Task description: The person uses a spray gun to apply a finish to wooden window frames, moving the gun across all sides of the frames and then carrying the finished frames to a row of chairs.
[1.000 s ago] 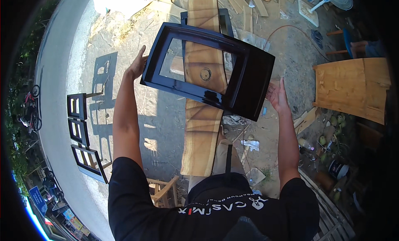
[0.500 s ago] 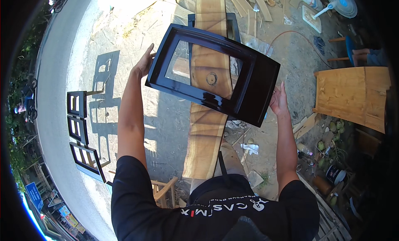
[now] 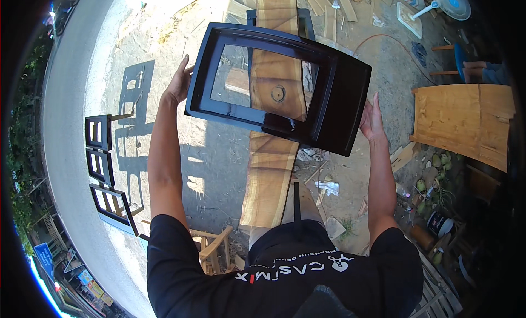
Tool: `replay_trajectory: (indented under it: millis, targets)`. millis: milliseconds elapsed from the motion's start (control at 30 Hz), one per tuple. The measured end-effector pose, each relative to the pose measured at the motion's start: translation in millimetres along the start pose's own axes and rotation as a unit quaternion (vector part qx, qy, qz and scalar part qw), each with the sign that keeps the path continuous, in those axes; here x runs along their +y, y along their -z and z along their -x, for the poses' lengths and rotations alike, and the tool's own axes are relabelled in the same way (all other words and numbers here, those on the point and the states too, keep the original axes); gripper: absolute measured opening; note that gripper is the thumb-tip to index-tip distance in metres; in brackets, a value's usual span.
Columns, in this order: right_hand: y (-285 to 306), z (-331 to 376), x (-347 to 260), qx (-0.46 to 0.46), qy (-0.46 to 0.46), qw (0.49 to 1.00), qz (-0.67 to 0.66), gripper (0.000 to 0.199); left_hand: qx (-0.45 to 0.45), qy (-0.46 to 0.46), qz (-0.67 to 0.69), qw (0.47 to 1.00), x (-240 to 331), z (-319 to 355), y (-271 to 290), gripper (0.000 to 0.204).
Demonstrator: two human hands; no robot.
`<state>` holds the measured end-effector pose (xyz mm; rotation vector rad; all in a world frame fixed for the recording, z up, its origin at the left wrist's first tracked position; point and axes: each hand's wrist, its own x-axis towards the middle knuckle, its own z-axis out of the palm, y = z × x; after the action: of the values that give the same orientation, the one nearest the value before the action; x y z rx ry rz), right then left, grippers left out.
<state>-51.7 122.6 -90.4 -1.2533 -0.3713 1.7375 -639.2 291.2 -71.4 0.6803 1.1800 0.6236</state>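
Between my two hands I hold up a glossy, very dark frame (image 3: pixel 345 104), tilted a little. It has a large rectangular opening and a solid panel at its right end. My left hand (image 3: pixel 179 83) grips its left end, with the fingertips partly behind the edge. Against the right end is my right hand (image 3: pixel 372 121), its thumb up and its other fingers mostly hidden behind the panel. Below the frame lies a long wooden plank (image 3: pixel 268 192) with a round knot, seen through the opening. Another dark frame (image 3: pixel 307 26) shows under the plank's far part.
Several dark frames (image 3: pixel 112 205) stand at left beside the road. A wooden stool (image 3: pixel 216 249) is near my left elbow. On the right are a wooden table (image 3: pixel 455 121), a fan (image 3: pixel 450 4), a person's feet (image 3: pixel 474 65), green coconuts (image 3: pixel 422 185) and a bucket (image 3: pixel 440 225).
The held frame has risen slightly in view and turned a little counterclockwise, its right end higher. Both hands have moved with it, the left one slightly outward.
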Motion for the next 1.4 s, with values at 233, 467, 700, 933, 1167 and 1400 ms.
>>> replay_trajectory:
  millis: [233, 467, 700, 933, 1167, 1400]
  targets:
    - [-62, 35, -50, -0.057, 0.072, 0.996, 0.01, 0.092, -0.003, -0.063, 0.065, 0.996, 12, 97, 20, 0.094]
    - [-176, 92, -85, -0.083, 0.159, 0.983, 0.047, 0.099, 0.041, -0.142, 0.128, 0.981, 36, 237, 62, 0.093]
    - [-288, 163, -122, -0.162, 0.18, 0.964, 0.112, 0.101, 0.019, -0.242, 0.105, 0.964, 70, 365, 130, 0.102]
    - [-412, 226, -124, -0.29, 0.127, 0.938, 0.14, 0.095, 0.117, -0.315, 0.127, 0.933, 79, 501, 187, 0.094]
    - [-514, 247, -94, -0.3, 0.141, 0.933, 0.138, 0.086, 0.137, -0.365, 0.154, 0.908, 59, 594, 254, 0.1]
    - [-594, 238, -62, -0.352, 0.103, 0.906, 0.213, 0.087, 0.14, -0.39, 0.187, 0.891, 18, 657, 314, 0.107]
